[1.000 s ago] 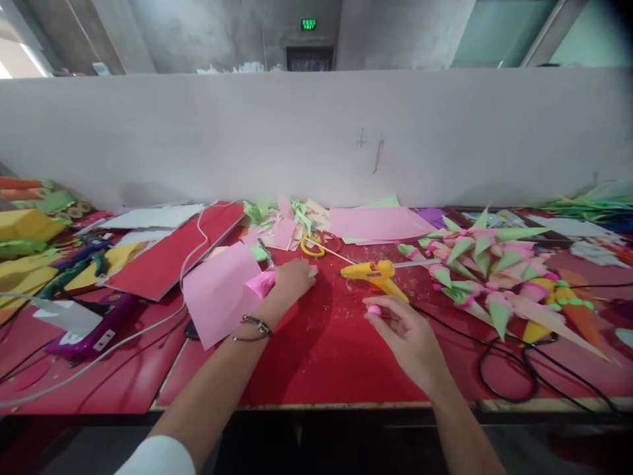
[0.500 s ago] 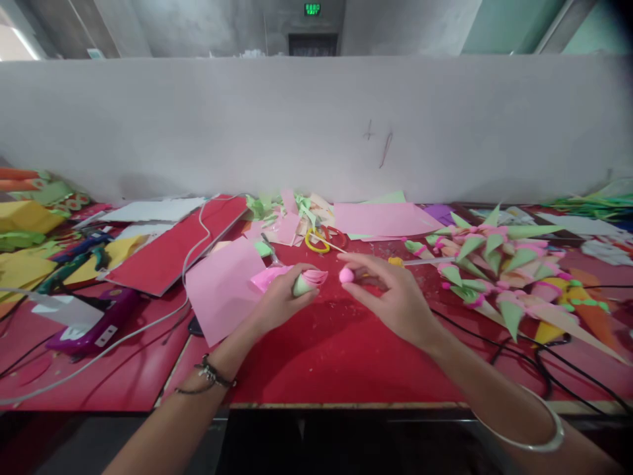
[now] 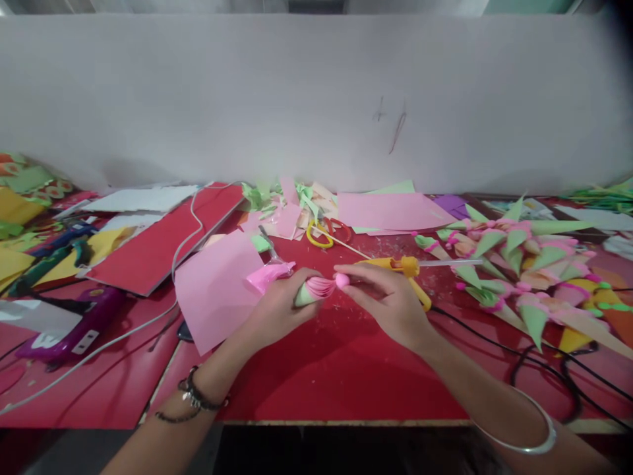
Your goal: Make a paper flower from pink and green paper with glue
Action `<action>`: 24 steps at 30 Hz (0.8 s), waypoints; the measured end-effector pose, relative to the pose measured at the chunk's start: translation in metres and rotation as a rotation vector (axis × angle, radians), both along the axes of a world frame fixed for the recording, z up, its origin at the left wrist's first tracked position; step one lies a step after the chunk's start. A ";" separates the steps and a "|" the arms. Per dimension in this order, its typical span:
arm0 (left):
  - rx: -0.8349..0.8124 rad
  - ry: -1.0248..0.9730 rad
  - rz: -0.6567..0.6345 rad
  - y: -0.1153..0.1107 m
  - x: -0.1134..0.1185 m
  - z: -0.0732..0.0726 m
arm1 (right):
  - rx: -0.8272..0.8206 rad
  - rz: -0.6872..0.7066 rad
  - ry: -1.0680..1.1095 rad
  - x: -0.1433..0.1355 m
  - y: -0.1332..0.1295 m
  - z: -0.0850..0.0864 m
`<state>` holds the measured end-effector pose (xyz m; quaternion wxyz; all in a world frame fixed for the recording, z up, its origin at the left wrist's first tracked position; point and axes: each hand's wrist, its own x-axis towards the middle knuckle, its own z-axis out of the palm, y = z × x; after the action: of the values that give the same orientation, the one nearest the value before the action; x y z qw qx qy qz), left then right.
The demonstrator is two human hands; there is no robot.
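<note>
Between the fingers of my left hand (image 3: 284, 305) is a small paper flower (image 3: 319, 289), pale green at its base with layered pink folds at the tip. My right hand (image 3: 390, 297) pinches a bright pink pom-pom (image 3: 342, 281) between thumb and fingers, right at the flower's pink tip; whether they touch I cannot tell for sure. A crumpled pink packet (image 3: 270, 277) lies by the left hand's knuckles. Behind the right hand, a yellow glue gun (image 3: 409, 266) with a clear glue stick rests on the red table, partly hidden.
Finished paper flowers (image 3: 519, 264) are heaped at the right, near black cables (image 3: 544, 373). Pink paper (image 3: 220, 290), a red board (image 3: 168, 241) and a purple power strip (image 3: 84, 330) lie to the left. Yellow-handled scissors (image 3: 320, 234) and paper scraps sit at the back.
The pom-pom in my right hand and the flower in my left have come together. The camera view has tilted down, and more of the glue gun shows.
</note>
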<state>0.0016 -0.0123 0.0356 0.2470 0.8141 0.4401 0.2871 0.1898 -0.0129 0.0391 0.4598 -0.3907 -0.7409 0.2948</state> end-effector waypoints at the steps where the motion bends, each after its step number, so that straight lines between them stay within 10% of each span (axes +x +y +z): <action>1: 0.002 0.015 0.001 0.000 0.000 0.000 | 0.006 0.000 -0.010 0.000 0.000 0.000; 24: -0.067 0.051 -0.084 -0.007 0.000 0.002 | 0.131 0.245 -0.219 -0.001 -0.015 0.000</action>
<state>0.0017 -0.0189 0.0374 0.2745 0.8302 0.4211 0.2409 0.1887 -0.0275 0.0388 0.3616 -0.2967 -0.8461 0.2555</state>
